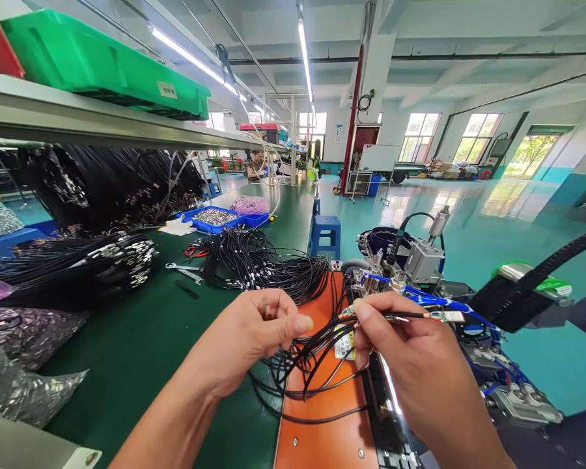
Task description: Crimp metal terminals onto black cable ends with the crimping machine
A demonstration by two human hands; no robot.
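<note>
My right hand (405,358) is closed around several thin black cables (322,339), pinching them between thumb and fingers. Past its knuckles, one cable end with a white connector (446,316) sticks out to the right. Stripped cable ends with coloured wires show at its thumb. My left hand (254,339) is just left of the bunch, fingers curled in and thumb against them. A small coloured bit shows inside its curl, too small to name. Below both hands the cables loop over an orange plate (322,417).
A machine with blue air hoses (434,299) stands at the right. On the green table (127,365) lie a cable heap (254,260), wrenches (185,270), blue trays (217,220) and plastic bags (24,378). A green bin (102,65) sits on the shelf overhead. A blue stool (326,234) stands beyond.
</note>
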